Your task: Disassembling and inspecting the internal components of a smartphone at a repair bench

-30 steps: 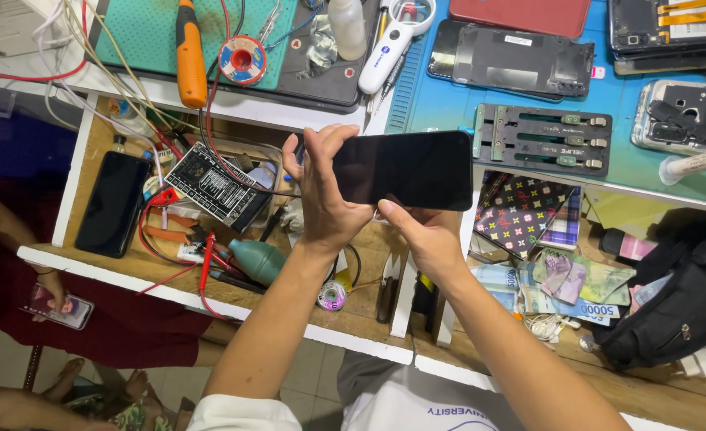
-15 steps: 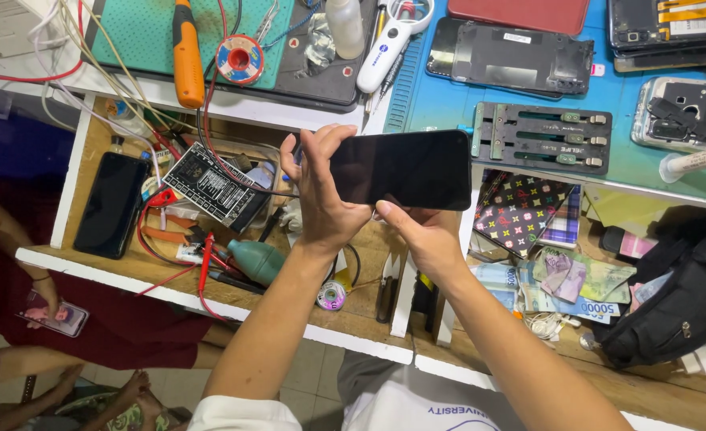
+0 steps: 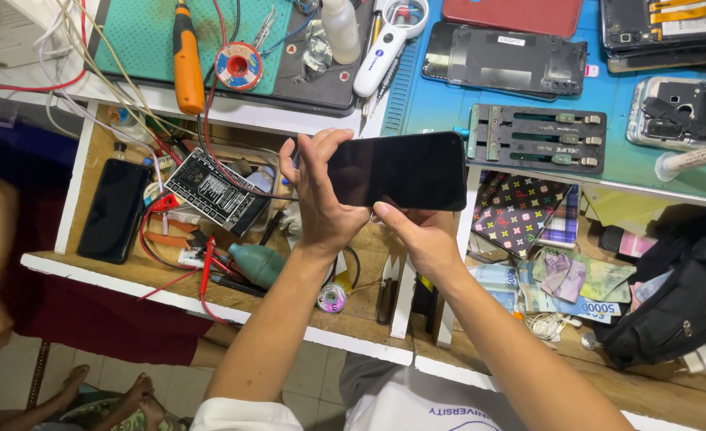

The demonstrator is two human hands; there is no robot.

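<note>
Left hand (image 3: 321,199): clamps the left end of a dark-screened smartphone (image 3: 401,170), held level at centre.
Right hand (image 3: 421,235): grips its lower edge.
At 1 o'clock: grey metal repair jig (image 3: 538,137) on blue mat (image 3: 441,108).
At 4 o'clock: loose banknotes (image 3: 560,283).

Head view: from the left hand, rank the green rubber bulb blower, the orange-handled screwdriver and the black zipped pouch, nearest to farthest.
1. Green rubber bulb blower, just below-left of the left hand.
2. Orange-handled screwdriver, upper left on the green mat.
3. Black zipped pouch, far right.
</note>
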